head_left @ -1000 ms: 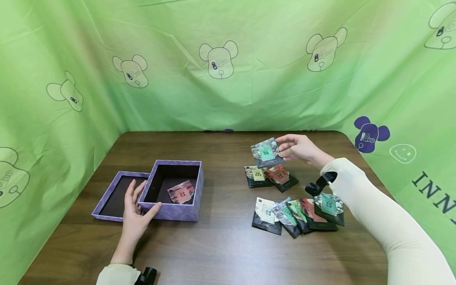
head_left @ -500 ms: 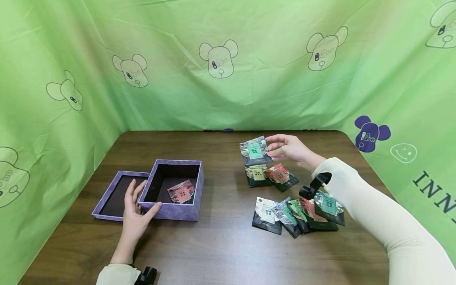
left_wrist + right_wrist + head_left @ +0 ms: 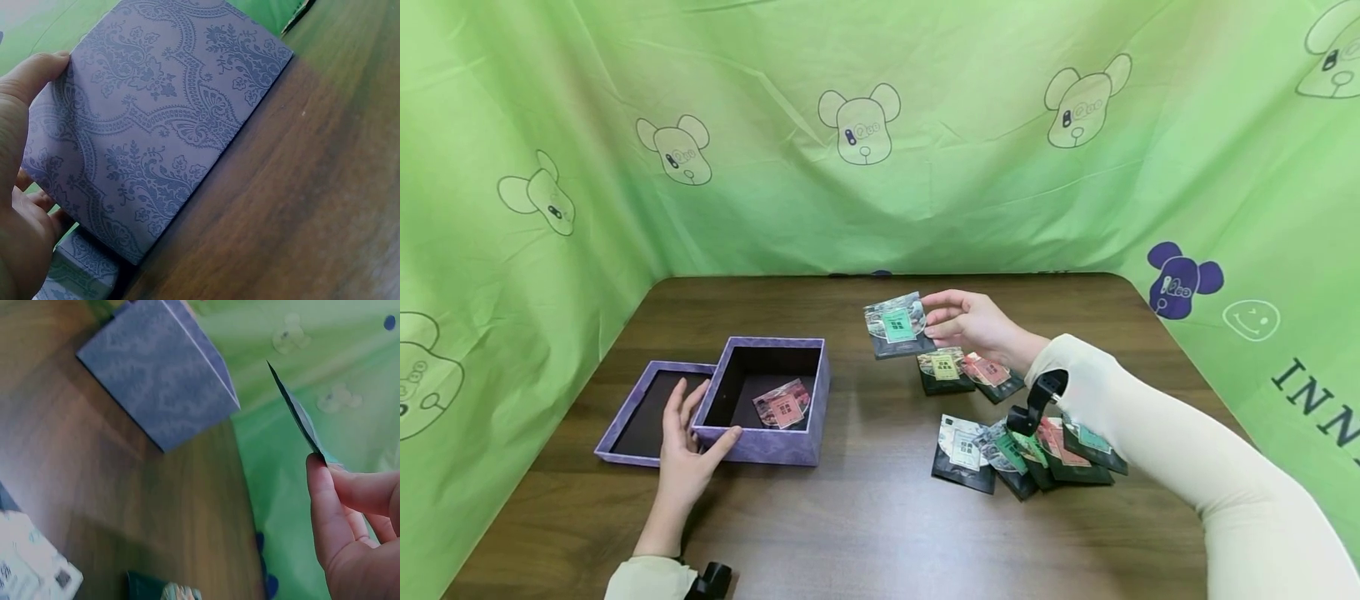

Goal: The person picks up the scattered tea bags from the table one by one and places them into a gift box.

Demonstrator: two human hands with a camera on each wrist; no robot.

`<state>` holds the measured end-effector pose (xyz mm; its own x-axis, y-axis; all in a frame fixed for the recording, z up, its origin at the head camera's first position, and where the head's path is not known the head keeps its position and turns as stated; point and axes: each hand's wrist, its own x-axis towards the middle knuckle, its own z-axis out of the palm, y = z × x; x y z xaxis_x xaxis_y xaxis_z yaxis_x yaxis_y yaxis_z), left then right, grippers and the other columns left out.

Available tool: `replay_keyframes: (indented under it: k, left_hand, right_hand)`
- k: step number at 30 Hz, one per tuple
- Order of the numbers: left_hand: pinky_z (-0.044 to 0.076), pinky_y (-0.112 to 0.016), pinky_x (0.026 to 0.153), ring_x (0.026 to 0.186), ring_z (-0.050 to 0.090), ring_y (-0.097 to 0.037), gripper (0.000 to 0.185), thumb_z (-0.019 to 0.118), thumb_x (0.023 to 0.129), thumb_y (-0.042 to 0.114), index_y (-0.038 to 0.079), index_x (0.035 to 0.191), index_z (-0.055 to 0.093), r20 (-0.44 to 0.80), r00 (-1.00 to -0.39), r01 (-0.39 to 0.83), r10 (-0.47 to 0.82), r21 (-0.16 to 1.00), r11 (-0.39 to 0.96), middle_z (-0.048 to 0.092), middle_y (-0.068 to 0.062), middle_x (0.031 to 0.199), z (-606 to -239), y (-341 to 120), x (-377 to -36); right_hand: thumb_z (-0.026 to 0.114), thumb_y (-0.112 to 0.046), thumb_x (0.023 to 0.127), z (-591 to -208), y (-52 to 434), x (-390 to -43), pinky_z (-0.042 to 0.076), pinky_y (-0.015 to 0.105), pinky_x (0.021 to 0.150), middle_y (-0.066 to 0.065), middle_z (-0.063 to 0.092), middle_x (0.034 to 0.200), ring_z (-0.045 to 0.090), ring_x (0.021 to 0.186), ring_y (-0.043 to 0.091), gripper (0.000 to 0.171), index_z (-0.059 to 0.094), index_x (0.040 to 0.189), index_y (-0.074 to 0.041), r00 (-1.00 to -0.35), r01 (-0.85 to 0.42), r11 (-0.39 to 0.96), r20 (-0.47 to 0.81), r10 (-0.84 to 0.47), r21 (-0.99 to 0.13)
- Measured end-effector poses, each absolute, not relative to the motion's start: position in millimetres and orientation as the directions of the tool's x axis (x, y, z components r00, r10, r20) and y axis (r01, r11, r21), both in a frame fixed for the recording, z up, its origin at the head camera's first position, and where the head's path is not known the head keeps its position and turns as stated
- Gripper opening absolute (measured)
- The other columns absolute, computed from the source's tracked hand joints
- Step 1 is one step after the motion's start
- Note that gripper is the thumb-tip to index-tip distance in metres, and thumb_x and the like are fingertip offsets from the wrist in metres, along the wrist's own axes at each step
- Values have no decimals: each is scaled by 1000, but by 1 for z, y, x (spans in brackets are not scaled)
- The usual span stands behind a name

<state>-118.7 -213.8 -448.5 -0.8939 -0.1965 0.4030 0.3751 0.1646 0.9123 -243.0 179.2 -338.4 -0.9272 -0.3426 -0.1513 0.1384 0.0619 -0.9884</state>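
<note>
Right fingers (image 3: 946, 298) pinch a near-square packet (image 3: 897, 327), top edge towards twelve; at eight, left fingers (image 3: 673, 412) grip a box (image 3: 767, 448), surface (image 3: 865, 442) between.

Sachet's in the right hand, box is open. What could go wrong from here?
1. The right hand pinches the green-label sachet by one edge, so it might slip or twist.
2. A red-label sachet lies askew in the purple box; another dropped in could land crooked on it.
3. The right wrist's black camera might brush the overlapping sachets if it dips; its clearance is unclear.
</note>
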Motion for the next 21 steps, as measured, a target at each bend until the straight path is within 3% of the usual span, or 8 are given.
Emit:
replay_keyframes:
  k: [6,21]
  left_hand:
    - [33,-14,102,126,45,0,94,67,75,-24,-6,152,17,396,-897,367,-197,915,167,45,-18,146,-448,-213,-119]
    - [34,-14,101,125,47,-1,94,67,75,-25,-1,153,19,416,-888,389,-195,907,164,48,4,141,-449,-215,-118]
  right_hand:
    - [57,19,87,-339,154,-236,55,26,70,2,62,88,64,72,12,56,41,140,12,-913,161,43,-166,-373,-986]
    - [59,21,85,-348,86,-222,55,24,63,5,62,86,63,67,12,52,48,134,10,-860,226,28,-213,-463,-974]
